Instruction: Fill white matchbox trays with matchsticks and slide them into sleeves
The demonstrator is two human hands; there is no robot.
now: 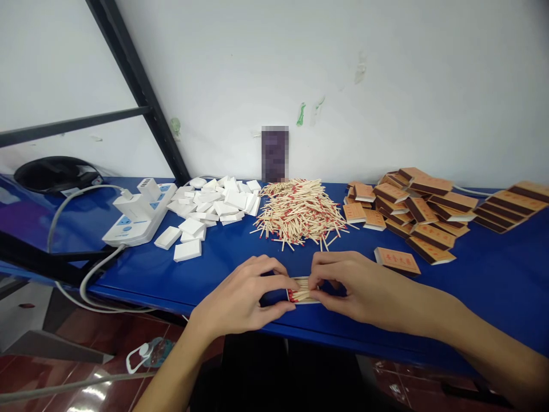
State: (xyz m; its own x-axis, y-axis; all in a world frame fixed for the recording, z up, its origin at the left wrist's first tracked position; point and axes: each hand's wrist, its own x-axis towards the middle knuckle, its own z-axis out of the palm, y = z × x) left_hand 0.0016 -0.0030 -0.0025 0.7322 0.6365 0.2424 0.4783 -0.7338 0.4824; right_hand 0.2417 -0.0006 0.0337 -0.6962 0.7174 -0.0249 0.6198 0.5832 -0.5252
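Matches all over this blue counter (506, 274), folks. Main thing is the small matchbox tray (302, 302) sitting near the front edge, between both hands, with a bunch of matches (303, 293) lying in it, red heads visible toward its left end. Left hand (246, 294) has its thumb and index finger spread apart, index reaching over the matches and thumb down by the tray's near left corner. Right hand (349, 286) has its fingers bunched together at the tray's right end, but honestly can't tell whether they're pinching the matches or the tray itself. Big loose match pile (300, 212) right behind, white boxes (214, 200) heaped to the left of it, and a stack of orange-brown matchboxes (422, 212) over on the right. One single matchbox (397, 261) lies apart, just beyond the right forearm. Power strip (141, 226) with chargers plugged in sits at far left.
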